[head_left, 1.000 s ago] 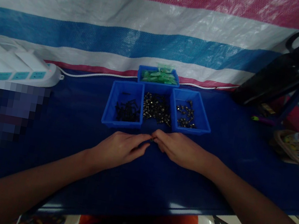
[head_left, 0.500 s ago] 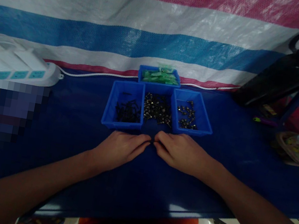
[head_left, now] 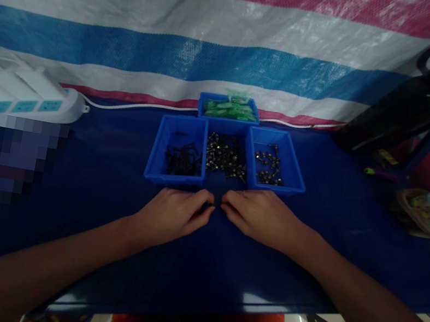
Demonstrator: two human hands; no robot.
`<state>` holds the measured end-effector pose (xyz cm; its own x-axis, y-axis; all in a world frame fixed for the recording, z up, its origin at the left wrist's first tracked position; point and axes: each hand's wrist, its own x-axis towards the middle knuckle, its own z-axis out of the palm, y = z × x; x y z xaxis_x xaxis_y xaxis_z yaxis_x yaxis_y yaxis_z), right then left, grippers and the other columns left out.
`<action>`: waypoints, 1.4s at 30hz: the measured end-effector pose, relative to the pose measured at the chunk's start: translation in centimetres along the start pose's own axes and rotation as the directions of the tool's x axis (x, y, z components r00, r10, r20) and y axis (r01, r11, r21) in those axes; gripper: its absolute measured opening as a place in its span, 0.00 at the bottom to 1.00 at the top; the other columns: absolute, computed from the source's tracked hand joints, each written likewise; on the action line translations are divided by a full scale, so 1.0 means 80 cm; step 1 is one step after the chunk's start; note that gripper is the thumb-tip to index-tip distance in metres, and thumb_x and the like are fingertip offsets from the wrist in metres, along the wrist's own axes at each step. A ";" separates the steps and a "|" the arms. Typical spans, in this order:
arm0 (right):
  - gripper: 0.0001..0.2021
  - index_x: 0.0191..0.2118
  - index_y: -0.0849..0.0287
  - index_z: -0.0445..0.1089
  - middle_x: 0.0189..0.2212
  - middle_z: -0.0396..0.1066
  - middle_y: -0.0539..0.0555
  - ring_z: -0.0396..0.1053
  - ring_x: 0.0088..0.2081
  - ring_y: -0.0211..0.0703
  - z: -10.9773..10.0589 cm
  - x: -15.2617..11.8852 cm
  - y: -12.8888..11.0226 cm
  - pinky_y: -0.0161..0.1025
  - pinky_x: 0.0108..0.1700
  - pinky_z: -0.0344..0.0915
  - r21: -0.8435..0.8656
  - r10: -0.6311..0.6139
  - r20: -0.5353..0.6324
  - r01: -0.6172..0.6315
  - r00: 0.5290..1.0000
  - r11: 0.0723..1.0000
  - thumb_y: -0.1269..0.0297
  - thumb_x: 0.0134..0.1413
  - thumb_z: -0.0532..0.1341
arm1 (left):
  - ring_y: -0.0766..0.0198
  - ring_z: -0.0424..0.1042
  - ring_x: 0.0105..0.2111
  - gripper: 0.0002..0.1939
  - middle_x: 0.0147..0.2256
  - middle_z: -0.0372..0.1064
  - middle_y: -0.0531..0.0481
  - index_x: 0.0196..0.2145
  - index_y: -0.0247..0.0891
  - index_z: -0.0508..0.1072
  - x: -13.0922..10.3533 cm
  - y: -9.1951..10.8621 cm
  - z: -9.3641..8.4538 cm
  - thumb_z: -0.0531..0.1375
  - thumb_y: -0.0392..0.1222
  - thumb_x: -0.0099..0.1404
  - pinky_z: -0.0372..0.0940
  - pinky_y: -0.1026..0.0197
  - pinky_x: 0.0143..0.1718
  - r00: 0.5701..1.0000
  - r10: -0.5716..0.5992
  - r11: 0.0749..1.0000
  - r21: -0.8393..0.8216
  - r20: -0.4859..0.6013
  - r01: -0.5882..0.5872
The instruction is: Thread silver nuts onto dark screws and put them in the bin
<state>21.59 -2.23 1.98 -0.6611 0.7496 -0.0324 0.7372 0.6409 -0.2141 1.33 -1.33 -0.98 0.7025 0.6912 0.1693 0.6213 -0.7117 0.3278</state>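
Work judged partway; finished pieces could not be told apart; black pieces (head_left: 184, 160) and metal fittings (head_left: 226, 155) lay loose beyond the hands; left hand (head_left: 177, 211) and right hand (head_left: 259, 213), fingertips nearly closed, pinched one small dark part (head_left: 216, 204) between them, above the blue tabletop (head_left: 196, 268).

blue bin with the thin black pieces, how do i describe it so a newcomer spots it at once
Look for the striped sheet behind the dark blue table. In front of it lies a pile of small pieces; the blue bin stands at its left, just beyond the left hand. Its thin pieces look black, while the bin on the right holds shiny metallic ones.
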 end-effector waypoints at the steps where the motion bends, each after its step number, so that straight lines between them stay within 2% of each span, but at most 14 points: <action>1: 0.08 0.34 0.60 0.62 0.29 0.71 0.51 0.68 0.30 0.37 0.001 0.000 0.001 0.34 0.31 0.54 0.004 -0.005 0.010 0.005 1.000 1.000 0.65 0.60 0.49 | 0.70 0.66 0.22 0.08 0.24 0.66 0.56 0.38 0.37 0.64 0.000 0.000 -0.001 0.49 0.43 0.66 0.57 0.67 0.23 1.000 0.004 1.000 -0.015 -0.003 -0.004; 5: 0.07 0.34 0.59 0.60 0.28 0.70 0.51 0.68 0.28 0.36 0.005 0.001 0.001 0.33 0.29 0.53 0.042 -0.023 0.012 0.022 1.000 0.999 0.66 0.61 0.47 | 0.69 0.68 0.30 0.09 0.31 0.67 0.53 0.38 0.38 0.64 0.001 0.001 -0.004 0.49 0.44 0.67 0.62 0.66 0.32 0.998 0.056 0.994 -0.091 -0.006 -0.057; 9: 0.07 0.35 0.59 0.59 0.27 0.69 0.50 0.67 0.27 0.35 0.007 0.001 0.001 0.33 0.27 0.52 0.078 -0.032 0.007 0.031 0.999 0.996 0.66 0.62 0.47 | 0.68 0.67 0.33 0.07 0.32 0.65 0.52 0.40 0.38 0.64 0.001 0.000 -0.003 0.51 0.42 0.65 0.63 0.66 0.35 0.994 0.099 0.984 -0.141 -0.047 -0.105; 15: 0.08 0.35 0.59 0.60 0.29 0.69 0.50 0.68 0.29 0.37 0.006 0.002 0.003 0.33 0.29 0.53 0.108 -0.036 0.007 0.035 0.999 0.994 0.63 0.61 0.48 | 0.67 0.67 0.39 0.06 0.38 0.66 0.50 0.39 0.37 0.65 0.000 -0.001 0.000 0.51 0.37 0.64 0.63 0.64 0.41 0.986 0.144 0.975 -0.158 -0.082 -0.156; 19: 0.06 0.36 0.59 0.61 0.28 0.69 0.49 0.67 0.29 0.36 0.002 0.000 0.003 0.32 0.29 0.54 0.167 -0.042 0.003 0.041 0.999 0.985 0.63 0.58 0.52 | 0.68 0.68 0.33 0.05 0.31 0.68 0.53 0.37 0.37 0.65 -0.001 -0.002 0.000 0.52 0.38 0.63 0.63 0.66 0.34 0.990 0.120 0.986 -0.104 -0.077 -0.128; 22: 0.08 0.35 0.59 0.61 0.27 0.68 0.48 0.66 0.27 0.34 0.000 -0.001 0.002 0.32 0.28 0.53 0.220 -0.059 -0.009 0.060 0.998 0.974 0.60 0.58 0.52 | 0.68 0.67 0.29 0.05 0.28 0.66 0.54 0.36 0.38 0.66 -0.001 -0.003 -0.001 0.52 0.40 0.64 0.62 0.66 0.29 0.990 0.120 0.992 -0.034 -0.074 -0.123; 24: 0.10 0.34 0.59 0.61 0.26 0.68 0.49 0.66 0.27 0.35 0.000 -0.001 0.001 0.32 0.28 0.53 0.212 -0.056 -0.013 0.058 0.998 0.976 0.59 0.59 0.50 | 0.68 0.67 0.30 0.06 0.29 0.67 0.54 0.36 0.38 0.66 0.000 -0.002 0.000 0.51 0.40 0.65 0.62 0.66 0.30 0.992 0.115 0.993 -0.010 -0.059 -0.116; 27: 0.10 0.32 0.60 0.61 0.26 0.68 0.50 0.66 0.27 0.35 0.001 0.000 0.001 0.33 0.29 0.52 0.158 -0.039 -0.007 0.039 0.999 0.987 0.62 0.60 0.49 | 0.67 0.67 0.32 0.07 0.30 0.66 0.53 0.36 0.37 0.66 0.000 0.000 0.000 0.49 0.40 0.66 0.63 0.64 0.34 0.996 0.088 0.996 0.008 -0.009 -0.088; 31: 0.06 0.35 0.60 0.61 0.28 0.69 0.51 0.67 0.28 0.37 0.001 0.001 0.002 0.33 0.29 0.53 0.149 -0.014 0.006 0.013 1.000 0.989 0.65 0.59 0.50 | 0.66 0.67 0.33 0.09 0.32 0.65 0.51 0.37 0.37 0.66 0.000 0.003 0.000 0.48 0.42 0.66 0.64 0.63 0.35 0.998 0.053 0.998 0.026 0.019 -0.053; 35: 0.07 0.37 0.60 0.62 0.27 0.70 0.51 0.67 0.28 0.37 -0.002 0.001 0.002 0.33 0.30 0.53 0.154 -0.010 0.011 0.009 1.000 0.988 0.66 0.58 0.49 | 0.66 0.67 0.32 0.10 0.33 0.64 0.51 0.37 0.37 0.66 0.002 0.002 -0.001 0.47 0.41 0.66 0.64 0.63 0.34 0.998 0.054 0.996 0.070 0.045 -0.057; 42: 0.05 0.36 0.59 0.62 0.28 0.69 0.50 0.67 0.29 0.37 -0.002 0.001 0.006 0.33 0.29 0.53 0.111 -0.039 0.031 0.035 0.999 0.993 0.66 0.57 0.51 | 0.67 0.67 0.31 0.10 0.32 0.64 0.51 0.39 0.37 0.66 0.001 0.001 -0.002 0.47 0.41 0.67 0.65 0.65 0.33 0.994 0.108 0.992 0.073 -0.034 -0.105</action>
<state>21.92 -1.79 2.02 -0.6935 0.7184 -0.0545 0.6933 0.6448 -0.3218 1.38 -1.27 -0.79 0.7534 0.6141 0.2350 0.5674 -0.7878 0.2396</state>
